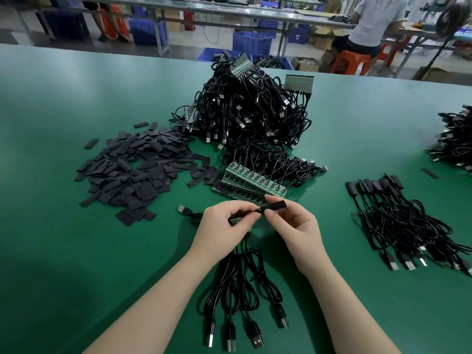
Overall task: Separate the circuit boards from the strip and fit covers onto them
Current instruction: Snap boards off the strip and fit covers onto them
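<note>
Pinching a black cover (pixel 274 205) between thumb and forefinger, the right hand (pixel 293 226) holds it just above the green table (pixel 76 251), with its near end meeting the short strip of circuit boards (pixel 236 220) gripped in the curled fingers of the left hand (pixel 224 226).

Cables (pixel 240 290): several black leads hang from the held strip toward the near edge of the table, each ending in a plug (four plugs lie in a row between the forearms).

Longer strips of boards (pixel 252 181): green, stacked, lying just beyond the hands, their leads trailing away behind them.

Loose covers (pixel 135 172): a wide scatter of flat black pieces, left of the stacked strips.

Large heap of cabled boards (pixel 250 108): a tangled black mound at the middle of the table, with some green strips standing out of the top.

Covered pieces (pixel 398 215): a bundle to the right of the hands, their black-sleeved ends pointing away, plugs toward the near edge.

Second heap of cables (pixel 454 139): at the right edge, partly out of view.

Background: blue crates (pixel 251 43) on the floor and a seated person (pixel 367 24) on a red stool (pixel 350 62).
</note>
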